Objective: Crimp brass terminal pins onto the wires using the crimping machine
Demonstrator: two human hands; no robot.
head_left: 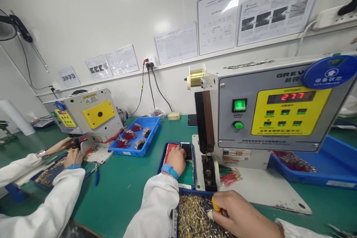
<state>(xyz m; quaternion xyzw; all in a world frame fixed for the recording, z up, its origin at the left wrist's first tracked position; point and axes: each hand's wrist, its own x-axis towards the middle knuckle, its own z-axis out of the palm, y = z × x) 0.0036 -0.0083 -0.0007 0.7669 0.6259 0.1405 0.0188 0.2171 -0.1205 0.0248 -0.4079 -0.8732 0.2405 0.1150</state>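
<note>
My left hand (174,160), with a blue wrist strap (170,171), lies over a blue tray (161,163) of sorted wires. Its curled fingers touch the bundles where red wires (169,150) meet black wires (186,151); the fingertips are hidden. Green wires (186,173) fill the near part. My right hand (237,214), wearing finger covers, one yellow and one pale, is closed in a pinch above a tray of loose gold metal terminals (192,212). Whatever sits between its fingertips is too small to make out. The crimping machine's press head (208,173) stands between and beyond both hands.
Red and green wires (231,176) lie on the machine base (259,189). A blue bin (320,178) stands right, another blue bin (147,145) with wire bundles back left. A co-worker's hands (73,158) are at a second machine (97,119); blue-handled pliers (96,175) lie nearby.
</note>
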